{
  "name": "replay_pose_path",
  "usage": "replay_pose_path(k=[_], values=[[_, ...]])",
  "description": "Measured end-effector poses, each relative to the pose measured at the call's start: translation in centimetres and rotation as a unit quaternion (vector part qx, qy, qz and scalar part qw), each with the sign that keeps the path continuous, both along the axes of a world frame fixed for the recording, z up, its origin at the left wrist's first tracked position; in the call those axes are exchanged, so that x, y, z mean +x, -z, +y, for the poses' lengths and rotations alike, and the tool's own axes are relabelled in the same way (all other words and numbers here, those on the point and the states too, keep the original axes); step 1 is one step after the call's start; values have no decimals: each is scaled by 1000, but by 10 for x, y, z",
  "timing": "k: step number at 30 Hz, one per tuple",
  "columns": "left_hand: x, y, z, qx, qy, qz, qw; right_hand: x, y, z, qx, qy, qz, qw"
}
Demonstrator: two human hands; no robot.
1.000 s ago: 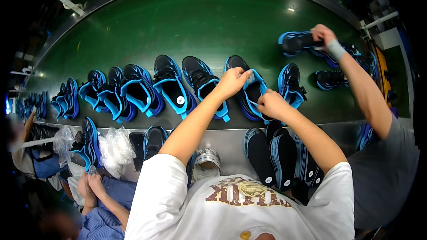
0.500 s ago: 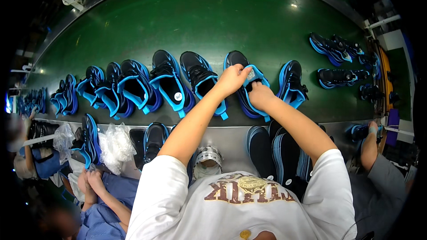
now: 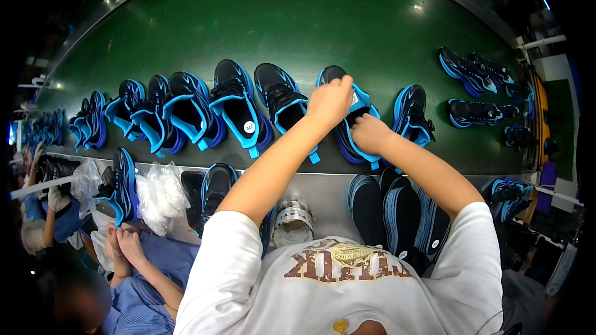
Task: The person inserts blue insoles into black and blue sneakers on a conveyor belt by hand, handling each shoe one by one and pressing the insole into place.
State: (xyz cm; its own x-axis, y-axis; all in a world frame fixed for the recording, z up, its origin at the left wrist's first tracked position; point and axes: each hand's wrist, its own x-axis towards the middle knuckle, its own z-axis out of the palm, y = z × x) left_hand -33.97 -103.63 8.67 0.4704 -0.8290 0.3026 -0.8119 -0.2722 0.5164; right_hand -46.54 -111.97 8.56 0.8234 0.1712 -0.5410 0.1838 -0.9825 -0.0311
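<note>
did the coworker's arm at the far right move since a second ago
Yes. It reached over the sneakers at the belt's right end; now it is out of view, leaving those sneakers on the green belt.

Left hand [image 3: 331, 100] and right hand [image 3: 370, 133] grip a black-and-blue sneaker [image 3: 347, 125] among others on a green conveyor belt [image 3: 347, 18].

bare green belt [image 3: 347, 18] beyond, shoes [image 3: 236, 108] crowding left, shoe [image 3: 413, 115] right

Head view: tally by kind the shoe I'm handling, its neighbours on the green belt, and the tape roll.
Black-and-blue sports shoe held by left hand and right hand: 1
Neighbouring black-and-blue shoes, one each side: 2
Silver tape roll on grey ledge: 1
Total: 4
</note>
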Motion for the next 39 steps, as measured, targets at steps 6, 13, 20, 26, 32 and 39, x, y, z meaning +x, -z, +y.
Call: replay_pose_path(k=[6,13,20,26,32,39], values=[[-13,-13,1,135,88,-155,975,-7,-41,15,97,157,201,962],[-6,-14,-1,200,140,-100,965,-61,-23,35,161,221,-378,884],[-32,-20,28,108,134,-280,945,-117,2,80,257,430,-349,792],[0,-13,10,185,172,-354,900,-75,-8,74,239,455,-380,769],[26,-41,-5,219,175,9,960,-99,-45,71,319,448,-388,739],[3,-73,22,-135,-19,644,752,-236,-94,67,76,554,-366,743]])
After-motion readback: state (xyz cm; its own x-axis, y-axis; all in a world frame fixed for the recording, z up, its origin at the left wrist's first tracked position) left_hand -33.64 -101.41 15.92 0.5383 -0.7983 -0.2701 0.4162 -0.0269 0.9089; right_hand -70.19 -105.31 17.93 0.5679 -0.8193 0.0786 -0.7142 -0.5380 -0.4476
